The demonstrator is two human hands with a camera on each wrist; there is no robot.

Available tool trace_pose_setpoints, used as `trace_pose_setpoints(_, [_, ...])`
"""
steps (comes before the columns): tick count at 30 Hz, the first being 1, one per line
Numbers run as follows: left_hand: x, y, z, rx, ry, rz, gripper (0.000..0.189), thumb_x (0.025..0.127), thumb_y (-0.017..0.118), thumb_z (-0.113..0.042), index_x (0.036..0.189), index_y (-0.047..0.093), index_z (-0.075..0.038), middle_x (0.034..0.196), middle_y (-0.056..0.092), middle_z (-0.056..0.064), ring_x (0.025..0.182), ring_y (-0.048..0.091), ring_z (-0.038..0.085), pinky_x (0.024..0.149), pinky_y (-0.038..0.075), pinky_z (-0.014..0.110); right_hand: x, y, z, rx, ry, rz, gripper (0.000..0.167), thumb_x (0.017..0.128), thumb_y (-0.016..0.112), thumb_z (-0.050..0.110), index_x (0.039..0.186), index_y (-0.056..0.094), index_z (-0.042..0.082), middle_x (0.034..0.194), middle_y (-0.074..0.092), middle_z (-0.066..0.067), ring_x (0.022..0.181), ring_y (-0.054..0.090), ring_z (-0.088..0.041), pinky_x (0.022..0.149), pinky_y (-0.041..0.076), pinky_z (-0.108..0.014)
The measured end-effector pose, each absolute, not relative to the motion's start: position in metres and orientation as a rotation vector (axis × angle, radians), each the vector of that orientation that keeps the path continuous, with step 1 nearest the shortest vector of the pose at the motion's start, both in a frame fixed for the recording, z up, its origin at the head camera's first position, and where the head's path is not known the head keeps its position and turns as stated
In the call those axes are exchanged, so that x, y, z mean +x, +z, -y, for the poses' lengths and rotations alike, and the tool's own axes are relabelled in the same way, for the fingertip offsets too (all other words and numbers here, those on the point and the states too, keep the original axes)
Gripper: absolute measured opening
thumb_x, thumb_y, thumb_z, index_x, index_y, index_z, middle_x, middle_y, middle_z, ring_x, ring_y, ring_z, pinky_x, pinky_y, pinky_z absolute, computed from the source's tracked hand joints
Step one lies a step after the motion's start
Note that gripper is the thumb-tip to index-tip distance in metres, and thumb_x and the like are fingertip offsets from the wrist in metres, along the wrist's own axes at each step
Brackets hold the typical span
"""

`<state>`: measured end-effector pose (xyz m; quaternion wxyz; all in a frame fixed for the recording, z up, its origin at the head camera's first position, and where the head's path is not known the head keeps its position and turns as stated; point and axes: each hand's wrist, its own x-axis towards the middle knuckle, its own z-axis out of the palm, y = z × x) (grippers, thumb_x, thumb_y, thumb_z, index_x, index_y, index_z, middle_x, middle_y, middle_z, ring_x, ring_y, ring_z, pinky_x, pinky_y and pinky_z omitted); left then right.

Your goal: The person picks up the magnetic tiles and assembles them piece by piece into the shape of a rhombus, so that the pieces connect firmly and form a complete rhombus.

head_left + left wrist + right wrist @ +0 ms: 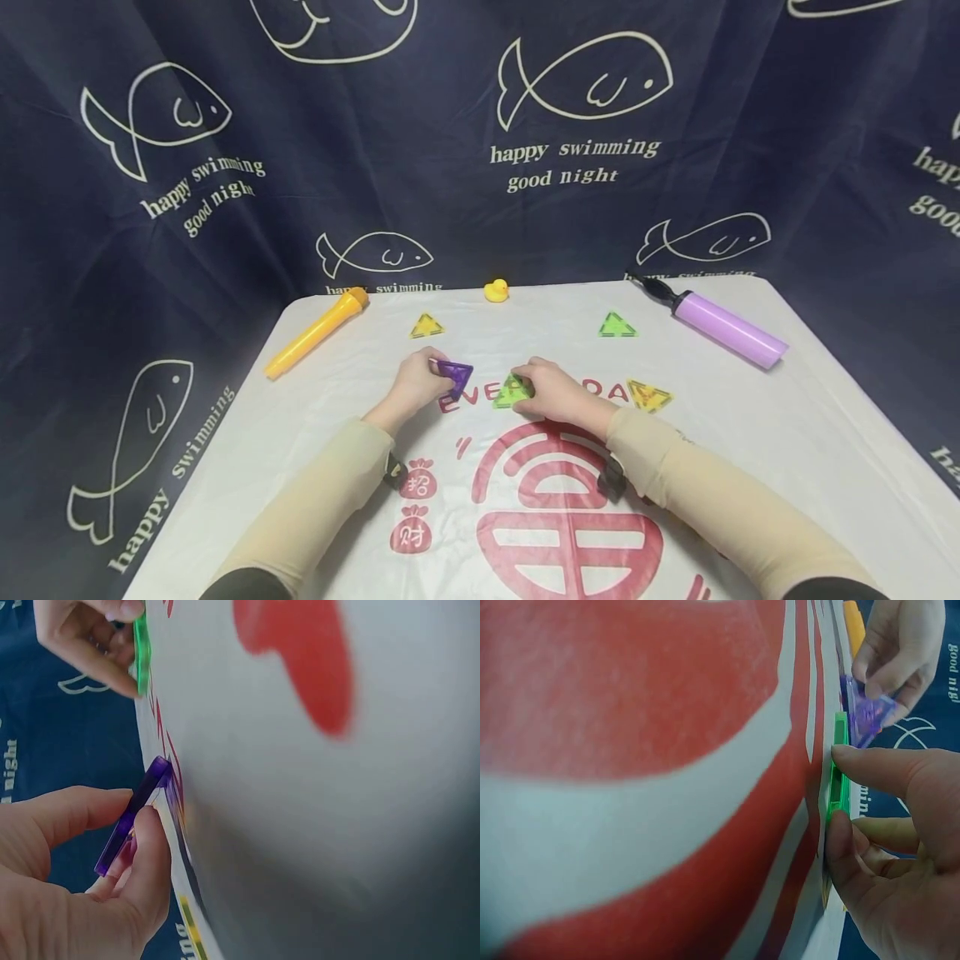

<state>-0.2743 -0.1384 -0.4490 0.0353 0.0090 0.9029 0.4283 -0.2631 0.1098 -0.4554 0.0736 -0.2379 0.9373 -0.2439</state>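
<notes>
Between thumb and fingers, my left hand (422, 382) pinches a purple triangular magnetic tile (457, 377). In the left wrist view that purple tile (133, 817) is tilted, one corner close to the tabletop. My right hand (553, 390) grips a green triangular tile (510, 393) by its edge, just right of the purple one. The right wrist view has the green tile (839, 769) edge-on, low at the table surface. The two held tiles are apart. A yellow triangular tile (650, 396) lies right of my right hand.
Farther back lie another yellow triangle (427, 326) and a green triangle (617, 325). An orange microphone-shaped toy (317, 333) is at the left, a yellow duck (496, 290) at the back edge, a purple hand pump (729, 330) at the right. A dark curtain (450, 167) hangs behind the white-covered table (330, 433).
</notes>
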Motion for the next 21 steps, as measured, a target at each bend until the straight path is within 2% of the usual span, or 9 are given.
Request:
trace_pose_setpoints(11, [-0.276, -0.447, 0.111, 0.126, 1.192, -2.826, 0.037, 0.080, 0.079, 0.002, 0.113, 0.063, 0.000, 0.094, 0.074, 0.016, 0.077, 0.071, 0.023, 0.069, 0.059, 0.030, -0.268, -0.457, -0.101, -0.701, -0.784, -2.810, 0.064, 0.082, 0.086, 0.019, 0.134, 0.061, -0.007, 0.090, 0.055, -0.004, 0.080, 0.052, -0.017, 0.079, 0.051, -0.035])
trace_pose_setpoints(17, [-0.274, -0.444, 0.099, 0.140, 1.262, -2.752, 0.037, 0.081, 0.077, 0.006, 0.113, 0.061, 0.001, 0.093, 0.073, 0.019, 0.062, 0.070, 0.021, 0.056, 0.058, 0.029, -0.270, -0.457, -0.101, -0.723, -0.805, -2.813, 0.063, 0.081, 0.086, 0.017, 0.133, 0.061, -0.008, 0.088, 0.055, -0.005, 0.078, 0.051, -0.017, 0.074, 0.049, -0.033])
trace_pose_setpoints(21, [-0.274, -0.446, 0.093, 0.130, 1.265, -2.722, 0.035, 0.083, 0.076, 0.006, 0.113, 0.060, 0.000, 0.089, 0.072, 0.014, 0.056, 0.067, 0.019, 0.048, 0.055, 0.028, -0.271, -0.457, -0.101, -0.714, -0.807, -2.807, 0.062, 0.081, 0.086, 0.017, 0.133, 0.062, -0.008, 0.087, 0.054, -0.004, 0.078, 0.050, -0.017, 0.072, 0.048, -0.032])
